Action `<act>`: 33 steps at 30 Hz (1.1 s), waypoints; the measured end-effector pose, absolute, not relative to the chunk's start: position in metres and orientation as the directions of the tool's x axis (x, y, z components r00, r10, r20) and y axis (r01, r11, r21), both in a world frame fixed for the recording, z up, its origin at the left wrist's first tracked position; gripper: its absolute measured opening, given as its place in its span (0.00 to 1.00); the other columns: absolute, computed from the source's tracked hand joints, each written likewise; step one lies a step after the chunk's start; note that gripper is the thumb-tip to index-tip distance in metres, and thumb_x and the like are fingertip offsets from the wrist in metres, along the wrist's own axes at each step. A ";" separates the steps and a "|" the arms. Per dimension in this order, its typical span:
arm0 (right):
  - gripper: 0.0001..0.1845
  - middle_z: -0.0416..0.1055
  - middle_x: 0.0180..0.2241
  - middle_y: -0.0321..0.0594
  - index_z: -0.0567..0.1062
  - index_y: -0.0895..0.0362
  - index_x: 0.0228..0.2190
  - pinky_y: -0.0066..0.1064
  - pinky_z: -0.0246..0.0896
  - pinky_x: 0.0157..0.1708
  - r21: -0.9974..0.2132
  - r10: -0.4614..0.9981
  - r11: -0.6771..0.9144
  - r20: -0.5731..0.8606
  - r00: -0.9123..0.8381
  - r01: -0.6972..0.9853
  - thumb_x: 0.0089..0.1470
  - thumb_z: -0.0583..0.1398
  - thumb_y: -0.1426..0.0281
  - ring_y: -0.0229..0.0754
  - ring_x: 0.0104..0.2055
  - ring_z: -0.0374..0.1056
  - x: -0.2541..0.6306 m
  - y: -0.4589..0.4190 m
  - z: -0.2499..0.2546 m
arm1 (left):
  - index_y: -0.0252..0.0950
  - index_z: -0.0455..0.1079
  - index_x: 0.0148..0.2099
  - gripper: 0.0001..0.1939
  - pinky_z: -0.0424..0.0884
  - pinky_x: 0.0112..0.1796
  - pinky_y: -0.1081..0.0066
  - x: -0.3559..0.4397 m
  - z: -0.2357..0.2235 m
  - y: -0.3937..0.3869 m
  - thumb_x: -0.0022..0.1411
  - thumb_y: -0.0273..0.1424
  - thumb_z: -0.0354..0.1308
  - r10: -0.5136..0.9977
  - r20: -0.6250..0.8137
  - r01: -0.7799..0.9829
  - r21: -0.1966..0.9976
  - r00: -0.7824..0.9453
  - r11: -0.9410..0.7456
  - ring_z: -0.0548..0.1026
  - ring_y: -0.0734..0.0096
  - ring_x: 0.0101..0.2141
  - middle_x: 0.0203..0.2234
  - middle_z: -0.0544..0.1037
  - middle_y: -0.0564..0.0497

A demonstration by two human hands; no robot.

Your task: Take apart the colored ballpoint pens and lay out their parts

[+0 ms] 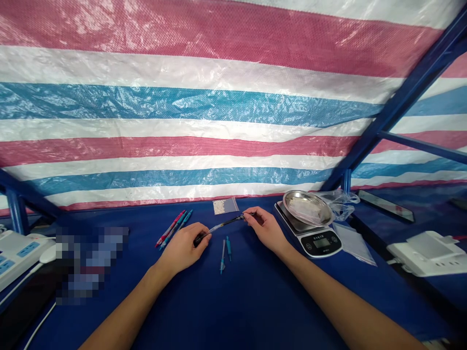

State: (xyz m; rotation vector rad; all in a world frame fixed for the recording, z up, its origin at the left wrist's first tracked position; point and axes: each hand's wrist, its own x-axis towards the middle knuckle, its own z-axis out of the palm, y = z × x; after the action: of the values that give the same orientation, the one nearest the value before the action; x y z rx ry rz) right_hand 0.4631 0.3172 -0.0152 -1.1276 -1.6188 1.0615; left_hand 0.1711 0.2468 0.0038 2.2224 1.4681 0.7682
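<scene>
**Q:** What did the figure show at the centre of the work surface?

**A:** A slim pen with a clear barrel and black end (222, 225) was held roughly level in the air, spanning both hands, above a navy-blue cloth table cover (255, 311).

**Q:** How was each hand set?

**A:** The left hand (184, 248) was curled nearly closed, wrapped around the dark end of the pen. The right hand (264, 228) was partly open, pinching the far tip between thumb and forefinger.

**Q:** What made this hold sound?

**A:** The barrel was supported at both ends, which kept it steady. The firm left grip anchored the thicker end, while the light right pinch left the narrow tip accessible.

**Q:** What lay close by?

**A:** A thin clear-and-blue pen refill (222, 256) and a short teal plastic pen part (228, 249) lay just below the held pen. Red and teal pens (173, 228) lay left of it, and a small clear zip bag of white pellets (222, 206) lay beyond it. To the right, a shallow steel dish (306, 208) sat on a white digital kitchen scale (321, 243).
</scene>
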 end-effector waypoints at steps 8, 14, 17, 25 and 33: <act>0.21 0.79 0.41 0.43 0.79 0.52 0.43 0.40 0.71 0.46 -0.940 0.970 0.235 0.213 -0.115 0.248 0.64 0.63 0.48 0.48 0.42 0.74 0.469 0.325 -0.026 | 0.40 0.76 0.50 0.11 0.69 0.31 0.68 0.166 -0.004 0.249 0.74 0.38 0.55 0.920 0.279 0.755 0.529 0.274 -0.386 0.78 0.64 0.31 0.33 0.80 0.50; 0.22 0.78 0.42 0.44 0.76 0.53 0.47 0.42 0.71 0.46 -0.956 0.975 0.220 0.209 -0.075 0.193 0.63 0.64 0.49 0.50 0.44 0.76 0.472 0.332 -0.028 | 0.41 0.65 0.71 0.25 0.67 0.30 0.69 0.167 -0.001 0.246 0.75 0.36 0.53 0.918 0.197 0.729 0.560 0.344 -0.393 0.76 0.66 0.28 0.30 0.79 0.53; 0.23 0.79 0.42 0.45 0.75 0.54 0.48 0.43 0.71 0.48 -0.953 0.974 0.225 0.219 -0.048 0.206 0.63 0.64 0.49 0.50 0.44 0.76 0.475 0.334 -0.028 | 0.42 0.68 0.69 0.23 0.66 0.31 0.69 0.170 0.004 0.243 0.76 0.37 0.52 0.919 0.157 0.741 0.551 0.361 -0.385 0.77 0.65 0.29 0.30 0.79 0.53; 0.12 0.80 0.43 0.43 0.78 0.53 0.43 0.42 0.69 0.50 -0.849 0.961 0.272 0.261 -0.087 0.452 0.65 0.62 0.59 0.49 0.45 0.76 0.476 0.329 -0.023 | 0.42 0.70 0.62 0.17 0.67 0.33 0.67 0.182 0.004 0.234 0.74 0.37 0.54 0.906 0.111 0.718 0.574 0.409 -0.394 0.77 0.62 0.32 0.30 0.78 0.53; 0.08 0.78 0.36 0.38 0.73 0.54 0.43 0.36 0.66 0.40 -0.731 0.946 0.321 0.227 -0.230 0.602 0.66 0.60 0.63 0.45 0.37 0.75 0.470 0.317 -0.012 | 0.40 0.69 0.61 0.19 0.68 0.39 0.65 0.192 0.013 0.230 0.75 0.42 0.55 0.911 0.020 0.739 0.578 0.412 -0.347 0.76 0.62 0.35 0.31 0.77 0.53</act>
State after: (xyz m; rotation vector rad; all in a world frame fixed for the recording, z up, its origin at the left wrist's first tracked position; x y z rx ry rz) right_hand 0.4696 0.3172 -0.0124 -1.3635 -1.9328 0.6715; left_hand 0.1919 0.2297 0.0131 2.1843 1.3999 0.4703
